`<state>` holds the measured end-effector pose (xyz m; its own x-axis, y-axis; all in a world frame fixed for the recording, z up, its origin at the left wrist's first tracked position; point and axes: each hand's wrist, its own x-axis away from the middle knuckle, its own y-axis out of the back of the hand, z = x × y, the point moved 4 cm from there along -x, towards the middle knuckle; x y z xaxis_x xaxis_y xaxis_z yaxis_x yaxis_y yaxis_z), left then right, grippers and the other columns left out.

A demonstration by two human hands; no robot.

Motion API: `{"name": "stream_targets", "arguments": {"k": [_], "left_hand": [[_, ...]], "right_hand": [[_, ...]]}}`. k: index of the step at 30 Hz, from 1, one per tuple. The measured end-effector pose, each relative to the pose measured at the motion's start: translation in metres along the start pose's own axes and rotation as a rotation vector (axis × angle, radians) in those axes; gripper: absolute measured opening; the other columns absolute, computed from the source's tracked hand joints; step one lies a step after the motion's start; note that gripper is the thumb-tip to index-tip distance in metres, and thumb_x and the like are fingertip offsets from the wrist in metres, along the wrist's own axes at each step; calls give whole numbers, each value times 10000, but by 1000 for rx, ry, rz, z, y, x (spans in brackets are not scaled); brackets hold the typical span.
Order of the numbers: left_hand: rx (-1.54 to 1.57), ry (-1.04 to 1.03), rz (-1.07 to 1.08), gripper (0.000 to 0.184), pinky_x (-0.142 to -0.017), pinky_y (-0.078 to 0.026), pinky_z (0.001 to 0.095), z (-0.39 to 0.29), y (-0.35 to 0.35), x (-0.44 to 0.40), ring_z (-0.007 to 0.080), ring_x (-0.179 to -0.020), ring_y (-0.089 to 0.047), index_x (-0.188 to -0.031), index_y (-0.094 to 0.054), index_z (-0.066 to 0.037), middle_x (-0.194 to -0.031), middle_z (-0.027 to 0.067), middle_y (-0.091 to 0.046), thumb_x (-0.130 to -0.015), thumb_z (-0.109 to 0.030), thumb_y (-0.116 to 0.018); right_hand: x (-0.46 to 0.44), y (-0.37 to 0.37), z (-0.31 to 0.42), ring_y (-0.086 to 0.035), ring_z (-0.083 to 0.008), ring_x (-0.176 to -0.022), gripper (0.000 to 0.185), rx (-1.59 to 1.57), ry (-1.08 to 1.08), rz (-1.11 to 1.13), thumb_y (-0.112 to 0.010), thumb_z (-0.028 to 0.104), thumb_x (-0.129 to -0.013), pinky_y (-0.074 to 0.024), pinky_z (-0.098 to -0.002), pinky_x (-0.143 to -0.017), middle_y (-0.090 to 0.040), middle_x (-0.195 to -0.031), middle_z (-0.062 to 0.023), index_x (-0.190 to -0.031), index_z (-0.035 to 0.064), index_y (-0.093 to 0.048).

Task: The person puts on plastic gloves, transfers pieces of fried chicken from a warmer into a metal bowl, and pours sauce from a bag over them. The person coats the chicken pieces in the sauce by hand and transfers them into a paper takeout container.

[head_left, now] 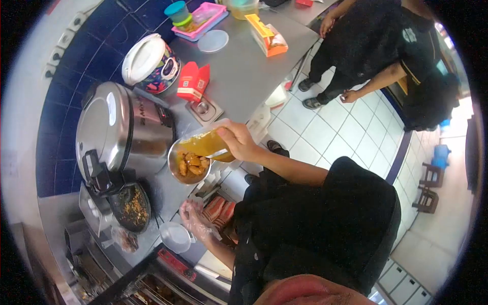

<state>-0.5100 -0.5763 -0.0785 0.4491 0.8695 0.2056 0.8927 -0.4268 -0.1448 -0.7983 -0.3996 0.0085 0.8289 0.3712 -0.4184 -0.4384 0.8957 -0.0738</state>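
My right hand grips the edge of a container of yellow-brown sauce, thumb over its rim. A pale spoon lies at the sauce. Directly beside it, overlapping in view, is a round metal bowl holding brown, sauce-coated fried pieces; whether the two touch is unclear. My left hand, in a clear plastic glove, is below the bowl with its fingers loosely bent and apart, nothing visible in them. Close to it are red-and-white striped packages and a translucent plastic tub.
A large steel cooker and a patterned rice cooker stand along the tiled wall. A black dish with crumbs, a red box and an orange box are on the counter. Another person stands at upper right.
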Motion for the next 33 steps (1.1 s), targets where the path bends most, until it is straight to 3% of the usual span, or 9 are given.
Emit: {"name": "stream_targets", "arguments": {"k": [3, 8, 15, 19, 22, 25, 28, 29, 33], "left_hand": [[-44, 27, 40, 359, -877, -522, 393, -2, -18, -22, 214, -1014, -618, -1285, -586, -58, -1161, 80, -639, -1006, -264, -678], [-113, 10, 50, 299, -869, -523, 332, -23, -54, -43, 182, -987, -624, -1239, -624, -28, -1153, 90, -653, -1008, -213, -670], [-136, -78, 217, 246, -909, -544, 332, -11, -73, -57, 178, -1059, -653, -1235, -631, -20, -1185, 87, -662, -1021, -139, -648], [-43, -61, 112, 199, -863, -513, 268, 0, -58, -54, 114, -950, -614, -1187, -653, -14, -1097, 48, -672, -1016, -115, -643], [-98, 18, -22, 214, -867, -517, 284, 3, -37, -53, 117, -929, -607, -1199, -652, -15, -1100, 39, -663, -1009, -115, -651], [-251, -56, -18, 323, -912, -494, 312, 3, -17, -46, 160, -997, -611, -1196, -662, -5, -1110, 71, -672, -1005, -265, -667], [-361, -53, -96, 337, -961, -464, 305, 2, -4, -34, 171, -1065, -598, -1187, -670, -34, -1088, 94, -669, -1015, -321, -641], [-409, -115, -111, 372, -903, -504, 308, 16, 8, -34, 141, -980, -610, -1271, -604, -61, -1126, 42, -661, -1017, -324, -674], [-125, -7, -203, 247, -744, -541, 290, 13, 8, -22, 126, -835, -607, -1158, -637, -48, -937, 15, -629, -1017, -248, -674]], "right_hand": [[18, 27, 3, -698, -209, -823, 277, 171, 73, -111, -547, 234, -1060, -536, -361, -746, -726, -897, -114, -1120, 7, -694], [38, 63, -21, -687, -215, -807, 328, 217, -26, -243, -509, 244, -1071, -537, -364, -763, -720, -882, -129, -1083, -29, -690], [37, 93, -54, -610, -195, -989, 343, 303, -109, -466, -434, 253, -1105, -491, -358, -918, -653, -1059, -112, -1139, -33, -619], [12, 99, -83, -611, -218, -992, 367, 334, -47, -509, -428, 281, -1107, -493, -370, -902, -648, -1086, -138, -1140, -39, -604], [-14, 101, -111, -614, -253, -1002, 352, 397, -35, -486, -439, 269, -1106, -484, -388, -892, -654, -1064, -132, -1079, -23, -633], [-42, 77, -141, -619, -275, -1008, 349, 316, -155, -516, -432, 267, -1109, -487, -403, -905, -652, -1057, -156, -1105, -26, -622], [-67, 83, -168, -627, -285, -1004, 341, 480, 62, -452, -440, 266, -1106, -494, -410, -910, -655, -1055, -170, -1139, -30, -606], [-69, 92, -190, -630, -286, -1003, 338, 557, 96, -440, -441, 265, -1106, -497, -410, -906, -658, -1058, -170, -1142, -28, -605], [-67, 96, -190, -645, -300, -968, 330, 490, -47, -513, -453, 277, -1102, -507, -406, -891, -673, -1042, -179, -1153, -3, -620]]}}
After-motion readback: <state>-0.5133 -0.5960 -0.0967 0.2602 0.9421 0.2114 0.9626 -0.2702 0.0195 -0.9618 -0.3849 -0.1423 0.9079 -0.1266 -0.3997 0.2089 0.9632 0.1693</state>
